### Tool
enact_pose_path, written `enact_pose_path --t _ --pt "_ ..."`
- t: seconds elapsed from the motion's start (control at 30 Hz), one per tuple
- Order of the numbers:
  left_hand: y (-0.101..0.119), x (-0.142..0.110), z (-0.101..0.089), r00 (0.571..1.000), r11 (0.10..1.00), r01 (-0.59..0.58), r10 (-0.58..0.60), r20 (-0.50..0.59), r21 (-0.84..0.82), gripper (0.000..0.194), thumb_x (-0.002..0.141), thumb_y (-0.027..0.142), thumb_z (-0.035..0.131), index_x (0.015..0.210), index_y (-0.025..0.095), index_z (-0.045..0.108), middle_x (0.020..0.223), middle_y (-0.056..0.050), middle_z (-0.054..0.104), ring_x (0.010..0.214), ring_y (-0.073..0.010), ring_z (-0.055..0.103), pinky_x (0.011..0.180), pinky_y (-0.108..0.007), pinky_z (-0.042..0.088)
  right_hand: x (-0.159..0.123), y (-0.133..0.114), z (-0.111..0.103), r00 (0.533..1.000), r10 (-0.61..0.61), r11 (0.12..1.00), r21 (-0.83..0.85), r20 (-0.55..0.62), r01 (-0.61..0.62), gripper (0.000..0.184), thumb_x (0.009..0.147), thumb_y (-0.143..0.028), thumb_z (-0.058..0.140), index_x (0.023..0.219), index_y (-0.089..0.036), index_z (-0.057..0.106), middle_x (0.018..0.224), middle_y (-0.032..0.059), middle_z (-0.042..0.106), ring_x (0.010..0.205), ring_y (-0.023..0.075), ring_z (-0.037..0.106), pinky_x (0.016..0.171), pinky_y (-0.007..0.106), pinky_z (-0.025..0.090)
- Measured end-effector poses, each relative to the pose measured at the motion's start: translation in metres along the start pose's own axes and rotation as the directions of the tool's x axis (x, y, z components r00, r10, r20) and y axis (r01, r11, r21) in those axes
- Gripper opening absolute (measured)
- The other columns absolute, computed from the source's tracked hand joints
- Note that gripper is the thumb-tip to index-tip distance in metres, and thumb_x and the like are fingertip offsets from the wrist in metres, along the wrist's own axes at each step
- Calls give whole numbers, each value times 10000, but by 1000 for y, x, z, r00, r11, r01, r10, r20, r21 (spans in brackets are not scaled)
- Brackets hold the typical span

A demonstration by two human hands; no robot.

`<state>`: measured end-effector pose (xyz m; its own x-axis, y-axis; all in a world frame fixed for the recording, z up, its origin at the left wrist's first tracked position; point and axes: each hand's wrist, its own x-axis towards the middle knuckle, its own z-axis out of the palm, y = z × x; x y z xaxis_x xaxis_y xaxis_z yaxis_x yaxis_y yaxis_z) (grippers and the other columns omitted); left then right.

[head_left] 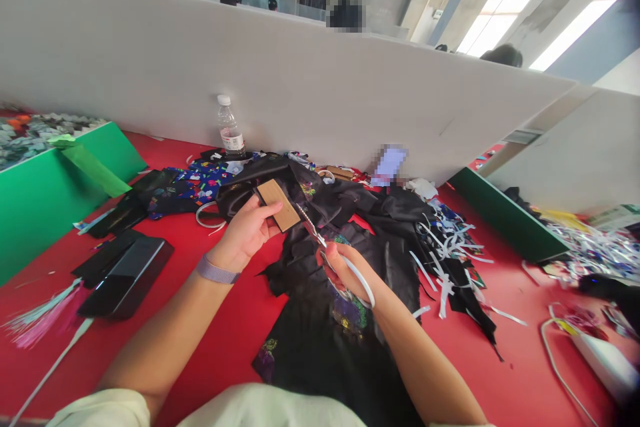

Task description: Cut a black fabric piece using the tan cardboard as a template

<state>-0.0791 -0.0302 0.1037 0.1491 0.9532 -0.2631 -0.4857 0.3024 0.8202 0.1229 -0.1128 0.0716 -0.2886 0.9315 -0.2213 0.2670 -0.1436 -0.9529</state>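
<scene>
Between the thumb and fingers of my left hand point(247, 230) is a flat brown cardboard piece point(280, 205) with a dark edge. My right hand point(347, 270) is wrapped round the white handles of a pair of scissors point(313, 227). The scissor blades lie close to the right edge of the cardboard; whether they touch it I cannot tell. Beneath both hands spreads black fabric point(320, 340) with glittery purple, green and gold patches.
A water bottle point(230, 130) stands by the white partition point(300, 80). A phone point(390, 165) leans there too. White strips point(445, 280) lie right of the fabric. At left are a black power bank or phone point(130, 277) with a cable and a green divider point(65, 180).
</scene>
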Motion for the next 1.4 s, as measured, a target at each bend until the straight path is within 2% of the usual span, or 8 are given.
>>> enact_pose_path --t 0.27,0.63,0.9,1.1,1.4 --pt "2 2 -1 1000 1000 -19 19 -7 11 342 716 55 699 1010 211 620 945 -9 704 763 -144 682 602 -246 582 0 -1 -2 998 -33 999 28 47 32 722 808 -847 242 853 -183 524 567 -48 423 429 77 349 428 220 306" --pt "3 2 -1 1000 1000 -10 10 -10 23 348 702 62 712 1005 208 623 946 -18 702 748 -142 685 610 -243 575 0 1 -2 1000 6 1000 -16 11 -6 671 816 -833 281 798 -198 496 515 -63 359 410 76 305 401 213 273" --pt "6 1 -1 1000 1000 -18 18 -9 11 339 703 61 705 999 203 619 949 -15 699 755 -144 684 615 -258 583 2 2 -2 1000 -17 997 -73 -15 16 687 783 -855 309 786 -197 504 490 -65 348 409 82 300 396 217 263" --pt "5 1 0 1000 1000 -6 6 -8 3 326 689 71 722 966 203 610 909 -6 696 731 -140 680 609 -252 576 2 0 -3 1000 -13 996 -91 2 13 703 807 -844 257 834 -197 529 551 -39 420 437 93 345 428 231 315" --pt "1 0 0 1000 1000 13 -13 6 13 300 705 76 712 953 201 599 905 -2 702 731 -137 686 601 -245 582 2 2 -4 999 -48 996 -74 21 50 706 805 -845 261 851 -192 525 585 -37 435 463 91 376 447 225 330"
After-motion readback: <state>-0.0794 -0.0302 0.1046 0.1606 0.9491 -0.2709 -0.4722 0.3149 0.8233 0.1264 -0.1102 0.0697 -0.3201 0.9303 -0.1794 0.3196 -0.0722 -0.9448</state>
